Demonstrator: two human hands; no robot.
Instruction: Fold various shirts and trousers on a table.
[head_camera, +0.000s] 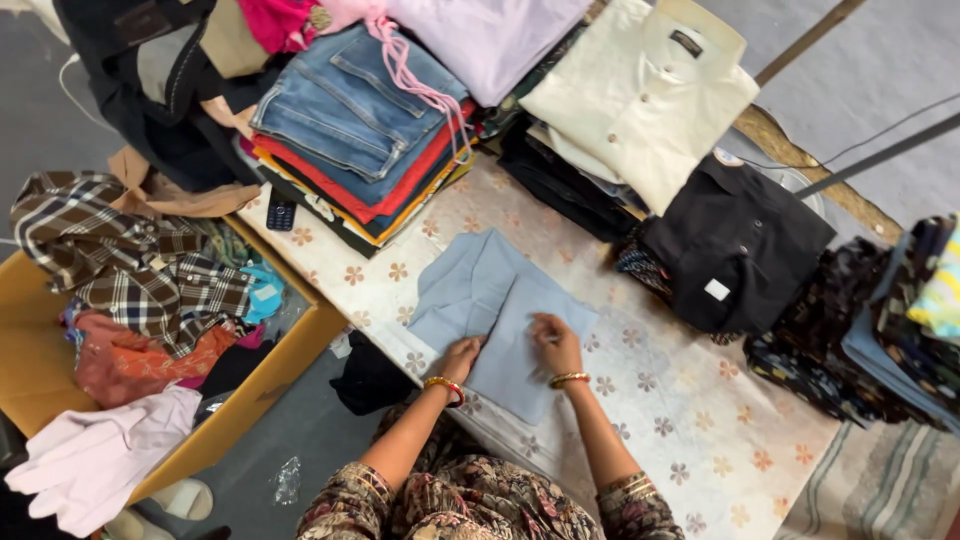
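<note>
A pale blue-grey garment (470, 290) lies partly folded on the flower-patterned table cover (680, 400). My left hand (459, 357) presses flat on its near left edge. My right hand (556, 345) rests on the folded flap, fingers on the cloth. Both wrists carry gold and red bangles. Neither hand lifts the garment; both lie on top of it.
Stacks of folded clothes ring the table: jeans on a coloured pile (350, 110), a cream shirt (640, 95), a black shirt (735, 245), dark prints at right (900, 320). A small phone (281, 212) lies by the pile. A yellow box (290, 360) of loose clothes stands left.
</note>
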